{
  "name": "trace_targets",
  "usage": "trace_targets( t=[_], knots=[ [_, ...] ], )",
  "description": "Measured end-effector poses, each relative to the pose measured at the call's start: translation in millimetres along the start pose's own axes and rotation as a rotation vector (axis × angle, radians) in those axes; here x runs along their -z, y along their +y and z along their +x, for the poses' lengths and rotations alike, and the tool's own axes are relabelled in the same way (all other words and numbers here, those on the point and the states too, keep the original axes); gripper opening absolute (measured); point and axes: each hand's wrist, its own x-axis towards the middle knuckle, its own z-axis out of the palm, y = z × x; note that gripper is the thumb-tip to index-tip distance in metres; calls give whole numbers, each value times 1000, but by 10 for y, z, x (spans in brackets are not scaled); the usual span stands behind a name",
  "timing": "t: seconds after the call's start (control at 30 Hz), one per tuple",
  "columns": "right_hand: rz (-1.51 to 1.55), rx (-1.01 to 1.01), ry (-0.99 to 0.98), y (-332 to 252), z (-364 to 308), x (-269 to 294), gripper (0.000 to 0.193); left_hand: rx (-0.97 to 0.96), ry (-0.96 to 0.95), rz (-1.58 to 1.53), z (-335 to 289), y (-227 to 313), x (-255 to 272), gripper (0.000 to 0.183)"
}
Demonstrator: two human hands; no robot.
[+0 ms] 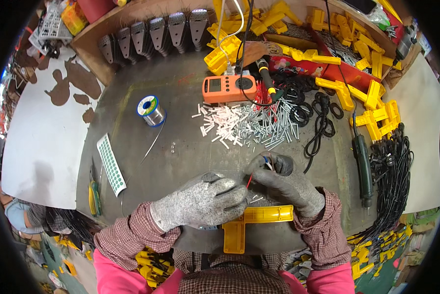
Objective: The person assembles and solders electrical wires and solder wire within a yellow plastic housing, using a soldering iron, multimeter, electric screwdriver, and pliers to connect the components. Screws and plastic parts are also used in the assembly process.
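Observation:
Both my hands wear grey work gloves and meet above the near middle of the dark bench. My right hand (pixel 288 179) is closed in a pinch on a cable end, where blue and white wires (pixel 268 163) show between the fingers. From there a thin red wire (pixel 250 181) runs down to my left hand (pixel 203 200), whose curled fingers close at its end; the exact grip is hidden. A yellow plastic T-shaped housing (pixel 266 214) lies below, at the bench's near edge. A black cord (pixel 309 161) lies beyond my right hand.
A pile of screws and white sleeves (pixel 259 125) lies ahead, below an orange meter (pixel 230 88) and a soldering iron (pixel 265 73). Solder spool (pixel 154 113), green-dotted sheet (pixel 111 164) and cutters (pixel 94 197) lie left. An electric screwdriver (pixel 362 169) and black cables (pixel 396 181) are right.

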Motion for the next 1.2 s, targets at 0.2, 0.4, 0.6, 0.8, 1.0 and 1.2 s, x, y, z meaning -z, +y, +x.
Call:
trace_targets(
  t=[0.2,0.4,0.6,0.8,1.0,1.2],
  knots=[
    [-381,172,231,-44,-71,-47,18,483,337,-502,73,84,-146,37],
    [-350,228,301,-3,-151,-181,16,1162,456,-1502,343,220,-144,26],
    [-713,168,69,-32,-264,-43,24,996,753,-1122,124,500,-122,19],
    [-1028,73,-74,-10,-280,-100,27,678,227,-256,-203,900,-456,29],
    [-1101,114,-50,-17,-252,-110,28,663,208,-209,-183,893,-487,29],
    [-720,34,82,162,-194,-24,33,652,218,-302,-224,880,-510,29]
  ],
)
